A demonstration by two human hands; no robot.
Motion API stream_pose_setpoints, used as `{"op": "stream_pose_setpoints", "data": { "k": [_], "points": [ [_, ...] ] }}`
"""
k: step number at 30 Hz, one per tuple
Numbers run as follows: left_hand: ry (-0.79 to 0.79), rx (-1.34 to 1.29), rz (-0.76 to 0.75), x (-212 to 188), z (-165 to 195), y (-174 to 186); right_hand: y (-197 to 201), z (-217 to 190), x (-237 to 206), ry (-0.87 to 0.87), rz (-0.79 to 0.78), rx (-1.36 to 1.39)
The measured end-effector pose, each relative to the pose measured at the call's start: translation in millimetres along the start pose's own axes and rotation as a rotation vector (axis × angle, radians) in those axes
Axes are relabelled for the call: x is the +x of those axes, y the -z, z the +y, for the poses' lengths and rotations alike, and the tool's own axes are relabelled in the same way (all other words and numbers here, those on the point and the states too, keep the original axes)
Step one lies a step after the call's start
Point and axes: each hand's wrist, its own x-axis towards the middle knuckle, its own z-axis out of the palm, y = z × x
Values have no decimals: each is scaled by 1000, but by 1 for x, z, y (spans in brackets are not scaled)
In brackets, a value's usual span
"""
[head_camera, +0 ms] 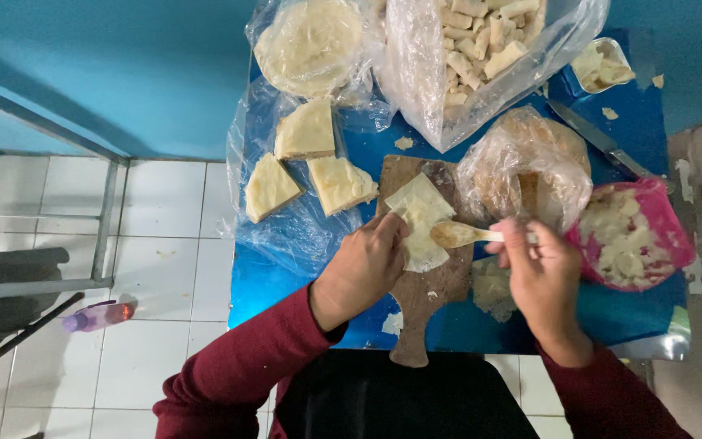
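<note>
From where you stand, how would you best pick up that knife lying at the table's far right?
Probably by the handle end of the knife, coming from the right. It lies flat and slanted, blade tip up-left toward the bag of rolls, its lower-right end by the pink tub, apart from both.

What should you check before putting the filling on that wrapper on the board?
1. Wrapper lies on the board: ok.
2. Left hand holds the wrapper's edge down: ok.
3. Right hand grips the spoon: ok.
4. Spoon bowl sits over the wrapper: ok.
5. Filling on the spoon: cannot tell, it looks nearly bare.
6. Pink tub of filling beside the right hand: ok.
</note>
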Motion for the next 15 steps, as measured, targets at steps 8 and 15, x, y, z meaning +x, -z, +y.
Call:
{"op": "stream_pose_setpoints", "data": {
  "k": [8, 15],
  "points": [
    [-4, -26, 25, -2, 1, 3, -8, -3, -16, 942, -337, -364],
    [34, -48, 2, -3, 5, 1, 27, 2, -18, 868, -121, -481]
  ]
}}
